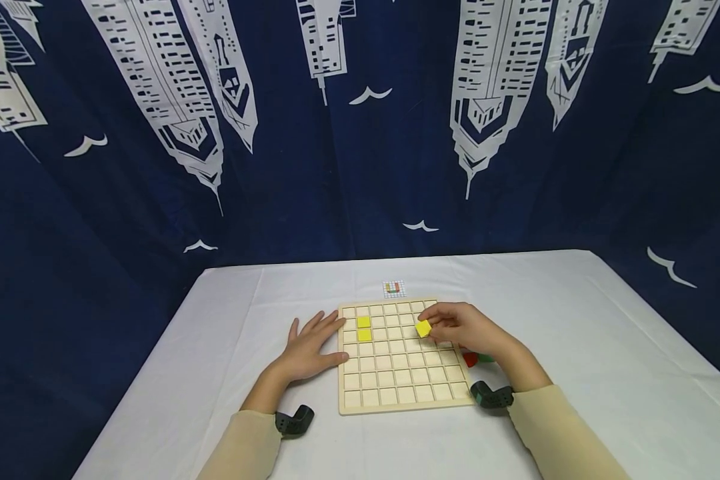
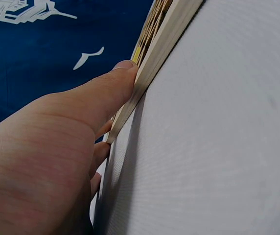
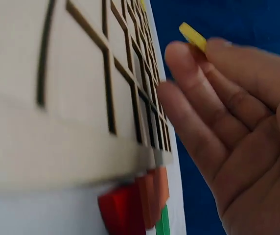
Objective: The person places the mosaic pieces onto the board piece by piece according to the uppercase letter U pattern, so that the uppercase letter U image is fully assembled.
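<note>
A wooden grid board (image 1: 390,363) lies on the white table, with two yellow tiles (image 1: 364,328) sitting one above the other in cells near its upper left. My left hand (image 1: 312,350) is spread at the board's left edge, thumb and fingertips touching the rim; in the left wrist view the thumb (image 2: 115,81) presses on the wooden edge. Over the board's upper right, my right hand (image 1: 465,327) pinches a yellow tile (image 1: 423,329) between thumb and fingers. The right wrist view shows this yellow tile (image 3: 193,35) held at the fingertips, above the board's surface.
Red (image 1: 471,359) and green (image 1: 485,358) pieces lie beside the board's right edge, partly under the right hand. An orange piece (image 3: 152,196) shows among them in the right wrist view. A small pattern card (image 1: 394,289) lies behind the board. A dark blue curtain (image 1: 336,167) hangs behind the table.
</note>
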Action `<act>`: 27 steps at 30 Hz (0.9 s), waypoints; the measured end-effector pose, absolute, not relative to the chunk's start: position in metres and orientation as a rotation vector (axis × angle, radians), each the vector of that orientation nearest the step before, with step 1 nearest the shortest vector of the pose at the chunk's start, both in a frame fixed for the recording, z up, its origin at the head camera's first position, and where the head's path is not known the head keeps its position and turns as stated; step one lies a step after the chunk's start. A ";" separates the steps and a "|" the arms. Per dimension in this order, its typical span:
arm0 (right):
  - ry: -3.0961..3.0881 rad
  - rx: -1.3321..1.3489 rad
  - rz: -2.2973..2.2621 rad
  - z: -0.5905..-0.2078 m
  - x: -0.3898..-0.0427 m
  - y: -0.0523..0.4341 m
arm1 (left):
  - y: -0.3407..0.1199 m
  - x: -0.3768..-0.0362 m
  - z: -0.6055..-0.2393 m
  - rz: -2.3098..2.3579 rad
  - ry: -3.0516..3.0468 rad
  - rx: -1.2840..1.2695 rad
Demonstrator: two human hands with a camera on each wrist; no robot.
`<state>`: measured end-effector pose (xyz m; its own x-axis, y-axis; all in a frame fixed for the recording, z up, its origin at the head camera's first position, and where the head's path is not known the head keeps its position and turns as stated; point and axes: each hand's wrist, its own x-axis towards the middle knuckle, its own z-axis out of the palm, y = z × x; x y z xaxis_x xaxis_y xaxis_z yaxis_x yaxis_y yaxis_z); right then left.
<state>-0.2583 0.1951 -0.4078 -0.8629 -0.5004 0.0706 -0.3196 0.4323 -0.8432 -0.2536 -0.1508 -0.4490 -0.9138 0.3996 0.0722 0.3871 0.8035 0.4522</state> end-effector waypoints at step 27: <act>2.727 -0.972 -1.194 -0.405 -0.255 0.142 | -0.151 -0.255 -0.449 0.718 2.945 0.628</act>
<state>-0.2553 0.1418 -0.4053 -0.8071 -0.5447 0.2276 -0.5368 0.5165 -0.6671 -0.2547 -0.1514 -0.4493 -0.9167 0.3963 0.0500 0.3749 0.8103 0.4504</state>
